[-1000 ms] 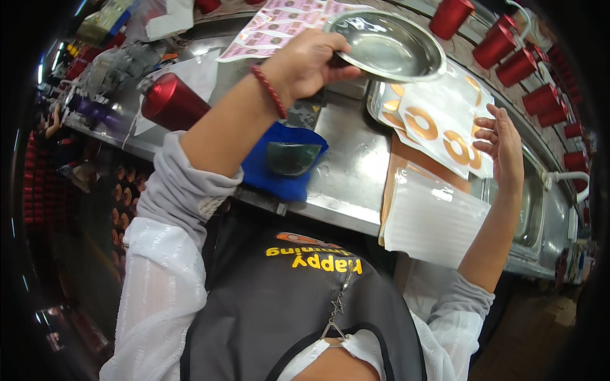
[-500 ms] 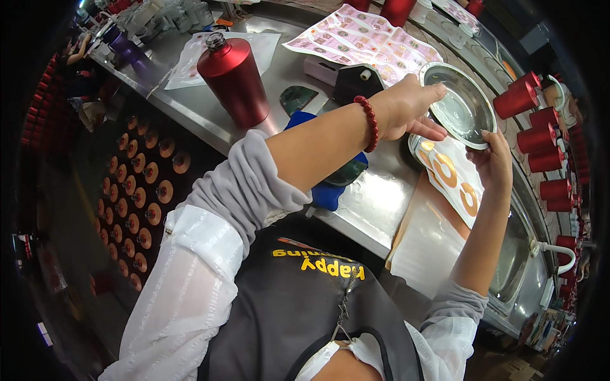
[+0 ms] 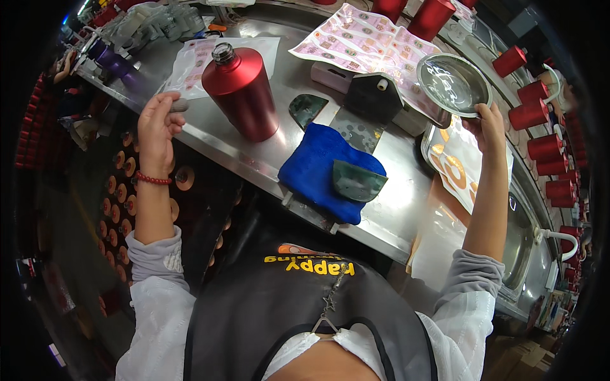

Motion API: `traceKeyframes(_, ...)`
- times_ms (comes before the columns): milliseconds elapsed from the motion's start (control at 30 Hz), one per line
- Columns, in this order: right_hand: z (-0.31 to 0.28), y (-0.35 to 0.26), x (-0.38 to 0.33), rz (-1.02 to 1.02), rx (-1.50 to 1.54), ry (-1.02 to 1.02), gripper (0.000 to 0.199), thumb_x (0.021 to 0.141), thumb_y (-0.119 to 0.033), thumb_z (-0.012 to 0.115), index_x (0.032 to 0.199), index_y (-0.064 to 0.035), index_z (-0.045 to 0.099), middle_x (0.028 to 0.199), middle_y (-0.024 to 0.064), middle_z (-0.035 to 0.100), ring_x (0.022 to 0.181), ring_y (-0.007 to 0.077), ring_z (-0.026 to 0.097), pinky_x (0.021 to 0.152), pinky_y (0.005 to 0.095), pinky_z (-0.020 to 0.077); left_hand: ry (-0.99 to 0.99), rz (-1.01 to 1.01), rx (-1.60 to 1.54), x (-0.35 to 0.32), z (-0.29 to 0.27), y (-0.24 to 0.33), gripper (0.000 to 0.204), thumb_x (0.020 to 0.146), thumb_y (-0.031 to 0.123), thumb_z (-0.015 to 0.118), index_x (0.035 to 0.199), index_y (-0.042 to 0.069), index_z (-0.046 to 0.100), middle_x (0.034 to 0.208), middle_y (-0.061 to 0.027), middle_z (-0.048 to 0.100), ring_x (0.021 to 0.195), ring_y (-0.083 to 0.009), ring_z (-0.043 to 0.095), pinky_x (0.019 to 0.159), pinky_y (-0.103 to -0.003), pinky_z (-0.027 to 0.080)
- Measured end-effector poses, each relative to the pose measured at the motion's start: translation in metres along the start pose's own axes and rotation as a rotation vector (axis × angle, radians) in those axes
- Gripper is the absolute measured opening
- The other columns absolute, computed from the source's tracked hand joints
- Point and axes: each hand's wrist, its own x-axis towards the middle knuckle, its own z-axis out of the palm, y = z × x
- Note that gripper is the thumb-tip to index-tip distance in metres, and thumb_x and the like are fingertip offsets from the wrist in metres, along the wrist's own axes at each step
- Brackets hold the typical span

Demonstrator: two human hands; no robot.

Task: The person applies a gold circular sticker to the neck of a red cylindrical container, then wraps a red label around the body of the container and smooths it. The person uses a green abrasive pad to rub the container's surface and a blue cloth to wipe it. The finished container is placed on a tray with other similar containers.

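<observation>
My right hand (image 3: 488,130) grips the near right rim of a round metal bowl (image 3: 425,81) with clear liquid in it, thumb and fingers pinched on the edge. At the left, my left hand (image 3: 157,130) hovers by the bench edge, its fingers curled. A small grey piece (image 3: 180,105) shows at its fingertips; I cannot make out what it is. Beside that hand a red metallic bottle (image 3: 243,95) with a bare threaded neck stands on the bench. A blue cloth (image 3: 311,162) lies at the front edge, bearing a dark green scraper (image 3: 359,182).
Another dark green scraper (image 3: 307,109) lies by a black-ended box (image 3: 373,96). Pink printed sheets (image 3: 356,38) spread at the back. A gold ring decal sheet (image 3: 454,159) lies under the right forearm. Red cups (image 3: 530,114) line the right, near a sink (image 3: 524,247). Bottles stand below left.
My left hand has left the bowl and swung far left past the bottle, uncovering the blue cloth and scraper. My right hand still holds the bowl, now slightly higher and tilted differently.
</observation>
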Motion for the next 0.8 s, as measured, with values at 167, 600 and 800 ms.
traceKeyframes(167,0.005,0.000,0.005,0.035,-0.021,0.043,0.019,0.089,-0.007,0.053,0.105,-0.0002,0.048,0.089,0.0142,0.061,0.065,0.0237,0.067,0.054,0.0306,0.0600,0.083,0.111,0.068,0.052,-0.021,-0.019,0.018,0.101,0.016,0.055,0.110,0.005,0.064,0.094,0.0004,0.064,0.069,-0.0039,0.058,0.061,-0.017,0.043)
traceKeyframes(600,0.035,-0.005,0.011,0.053,0.012,0.144,0.015,0.091,-0.009,0.053,0.105,-0.0053,0.050,0.085,0.0099,0.062,0.063,0.0183,0.062,0.052,0.0291,0.0566,-0.658,0.996,0.575,0.170,0.131,-0.020,0.024,0.092,0.015,0.053,0.107,0.009,0.071,0.095,-0.0070,0.068,0.095,-0.0227,0.059,0.094,-0.038,0.043)
traceKeyframes(800,0.039,-0.006,0.016,0.086,0.085,0.146,0.017,0.091,-0.006,0.052,0.108,-0.0027,0.050,0.087,0.0110,0.061,0.063,0.0212,0.064,0.051,0.0306,0.0557,-0.877,1.091,0.986,0.234,0.238,-0.023,0.035,0.090,0.007,0.049,0.119,0.013,0.069,0.100,-0.0077,0.065,0.103,-0.0285,0.055,0.102,-0.043,0.037)
